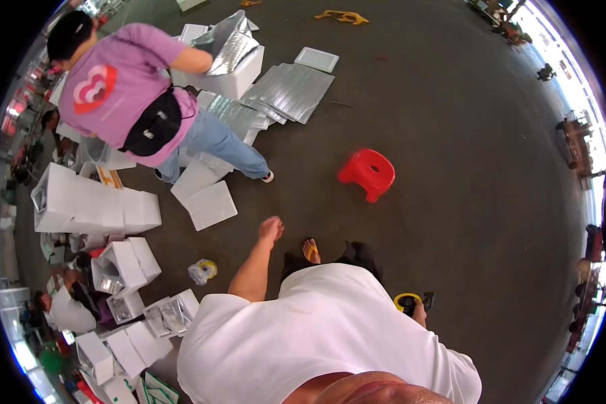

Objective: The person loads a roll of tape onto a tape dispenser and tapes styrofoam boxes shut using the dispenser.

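My left hand [271, 230] swings out ahead of my body with its fingers curled in; nothing shows in it. Down at my right side, my right hand [419, 314] grips a tape dispenser [429, 300] that carries a yellow roll of tape [407, 302]. Part of that hand's fingers is hidden behind the dispenser. A red plastic stool [369, 173] stands on the floor ahead, apart from both hands. White foam lids [209, 204] lie on the floor beyond my left hand.
A person in a purple shirt [124, 87] bends over a foam box [239, 77] lined with silver foil. Silver foil sheets [293, 91] lie beside it. Several foam boxes [101, 205] line the left side. A plastic-wrapped tape roll [203, 271] lies on the floor.
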A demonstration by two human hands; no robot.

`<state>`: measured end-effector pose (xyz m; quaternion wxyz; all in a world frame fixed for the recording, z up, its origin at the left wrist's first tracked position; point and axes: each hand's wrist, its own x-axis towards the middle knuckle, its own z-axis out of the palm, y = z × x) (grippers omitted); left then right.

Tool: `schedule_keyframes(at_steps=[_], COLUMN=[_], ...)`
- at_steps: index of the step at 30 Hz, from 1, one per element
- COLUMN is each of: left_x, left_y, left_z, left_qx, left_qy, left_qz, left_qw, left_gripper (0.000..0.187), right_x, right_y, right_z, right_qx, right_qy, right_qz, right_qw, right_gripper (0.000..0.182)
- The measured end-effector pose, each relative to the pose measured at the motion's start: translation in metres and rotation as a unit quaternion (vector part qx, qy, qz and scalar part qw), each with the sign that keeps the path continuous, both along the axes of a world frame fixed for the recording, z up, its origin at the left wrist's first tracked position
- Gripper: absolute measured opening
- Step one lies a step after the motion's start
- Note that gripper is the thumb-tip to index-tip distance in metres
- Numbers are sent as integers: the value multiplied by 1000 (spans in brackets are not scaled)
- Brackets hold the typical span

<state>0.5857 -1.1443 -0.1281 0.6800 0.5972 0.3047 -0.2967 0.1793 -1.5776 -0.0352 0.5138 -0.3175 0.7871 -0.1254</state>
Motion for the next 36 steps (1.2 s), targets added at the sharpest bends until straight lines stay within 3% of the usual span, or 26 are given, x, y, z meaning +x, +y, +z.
schedule_keyframes(at_steps=[2, 4, 7, 10, 12, 15, 16, 17, 18, 25, 28, 32, 34, 36], left_x=[55, 103, 155, 192, 207, 221, 228, 241, 258, 396, 458, 542, 613, 667], left_y=[-31, -48, -50, -24, -1, 11, 10, 6, 0, -40, -35, -15, -13, -4], left_z=[14, 5, -6, -53, -79, -61, -38, -16, 2, 58, 38, -22, -45, -89], left_qx=[10, 53, 114, 160, 221, 199, 166, 171, 176, 126, 113, 80, 111, 120], left_qy=[-67, -124, -133, -76, -50, 67, 110, 114, 113, 13, 27, 41, 84, 64], left_qz=[-18, -101, -134, -151, -172, -87, -35, -25, 2, 210, 230, 256, 235, 162], left_qw=[998, 986, 975, 973, 959, 974, 979, 978, 978, 970, 966, 962, 962, 977], left_gripper=[19, 23, 25, 24, 18, 10, 9, 9, 9, 4, 7, 9, 13, 25], right_x=[22, 69, 150, 240, 309, 415, 441, 467, 523, 793, 911, 1010, 1046, 1076], right_y=[-3, -8, -18, -36, -53, -86, -98, -109, -124, -214, -208, -176, -148, -123], right_z=[-12, -20, -35, -58, -71, -87, -88, -89, -84, -77, -34, -6, 6, 20], right_qx=[-14, 8, 34, 47, 54, 84, 55, 19, 103, 52, 40, 57, 100, 104], right_qy=[-45, 9, -32, -81, -11, -81, -98, -114, -45, -102, -168, -225, -314, -274], right_qz=[38, 46, 73, 74, 69, 80, 160, 233, 111, 263, 294, 292, 282, 268], right_qw=[998, 999, 996, 993, 996, 990, 981, 966, 987, 958, 940, 928, 901, 918], right_gripper=[41, 43, 49, 49, 49, 50, 50, 51, 53, 67, 59, 55, 52, 49])
